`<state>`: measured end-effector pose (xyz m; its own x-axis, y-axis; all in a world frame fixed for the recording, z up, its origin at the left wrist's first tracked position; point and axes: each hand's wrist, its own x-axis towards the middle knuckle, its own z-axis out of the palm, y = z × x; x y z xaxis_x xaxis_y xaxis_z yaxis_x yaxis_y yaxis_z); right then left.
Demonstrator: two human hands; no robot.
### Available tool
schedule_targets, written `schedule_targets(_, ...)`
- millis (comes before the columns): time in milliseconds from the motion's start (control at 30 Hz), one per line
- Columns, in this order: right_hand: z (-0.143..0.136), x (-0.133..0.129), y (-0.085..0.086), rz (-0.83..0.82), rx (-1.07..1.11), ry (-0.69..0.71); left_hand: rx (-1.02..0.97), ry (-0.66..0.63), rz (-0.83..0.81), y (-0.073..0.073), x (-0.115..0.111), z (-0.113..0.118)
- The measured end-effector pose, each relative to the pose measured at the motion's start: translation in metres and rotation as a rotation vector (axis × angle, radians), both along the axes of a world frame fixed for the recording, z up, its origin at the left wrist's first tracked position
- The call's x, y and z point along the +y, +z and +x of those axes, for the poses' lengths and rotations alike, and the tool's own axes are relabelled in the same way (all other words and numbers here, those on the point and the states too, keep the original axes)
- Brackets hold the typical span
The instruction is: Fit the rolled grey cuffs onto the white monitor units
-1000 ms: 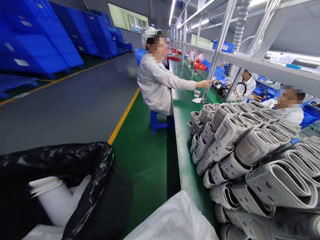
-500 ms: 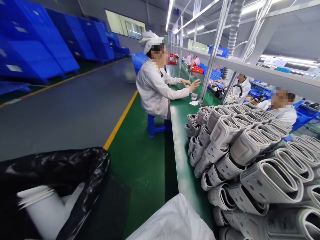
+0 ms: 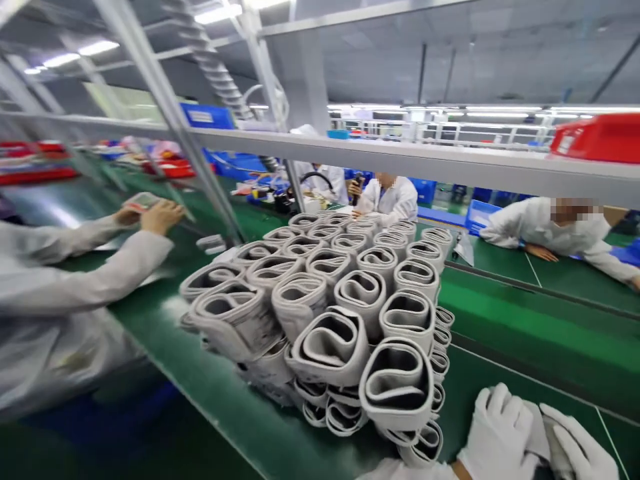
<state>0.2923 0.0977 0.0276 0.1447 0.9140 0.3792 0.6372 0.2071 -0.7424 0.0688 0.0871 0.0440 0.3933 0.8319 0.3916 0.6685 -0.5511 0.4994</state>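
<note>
At the lower right, my left hand [image 3: 497, 427], in a white glove, has its fingers curled round a grey fabric cuff [image 3: 537, 433]. From the other side my right hand [image 3: 580, 437], also gloved, grips the same cuff. Most of the cuff is hidden by the gloves and the bottom edge of the view. Left of my hands stands a big stack of rolled grey cuffs [image 3: 327, 337], in several rows and layers, their coiled ends facing up.
The stack stands on a green worktable [image 3: 210, 407]. Beyond it runs a green conveyor belt [image 3: 545, 307]. A metal shelf rail [image 3: 400, 157] crosses overhead, bearing a red bin [image 3: 600, 138]. At left a co-worker's hands [image 3: 157, 215] hold a small device; other co-workers sit opposite.
My view has swung right, from the aisle and black bag to the stack and conveyor. Both my gloved hands, with the cuff, have come into view. The co-worker at left now holds a small device.
</note>
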Motion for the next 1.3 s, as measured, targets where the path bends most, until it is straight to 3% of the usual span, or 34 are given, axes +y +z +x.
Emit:
schedule_targets(100,-0.003,-0.004,0.002,-0.137,0.211,-0.011,-0.059,-0.103,-0.014,-0.004,-0.006,-0.002)
schedule_targets(300,-0.004,0.019,0.019,-0.186,0.336,0.085,0.046,0.095,-0.103,-0.006,-0.001,0.003)
schedule_targets(500,-0.016,0.039,0.005,-0.122,0.355,0.028,0.166,0.184,-0.104,-0.004,-0.001,0.002)
schedule_targets(633,-0.022,0.046,-0.008,-0.057,0.310,-0.074,0.217,0.249,-0.086,0.000,0.003,0.002)
schedule_targets(800,-0.005,0.064,-0.018,0.001,0.206,-0.341,0.259,0.376,-0.072,0.007,0.021,-0.002)
schedule_targets(933,0.014,0.078,-0.018,0.018,0.124,-0.465,0.265,0.453,-0.067,0.005,0.039,-0.007)
schedule_targets(1067,0.012,0.076,-0.011,0.102,0.057,-0.511,0.253,0.454,-0.044,-0.001,0.046,-0.011)
schedule_targets(1167,-0.003,0.063,-0.003,0.215,-0.007,-0.464,0.244,0.427,-0.032,-0.006,0.047,-0.012)
schedule_targets(1300,-0.038,0.043,0.003,0.285,-0.122,-0.181,0.243,0.326,-0.011,-0.010,0.042,-0.013)
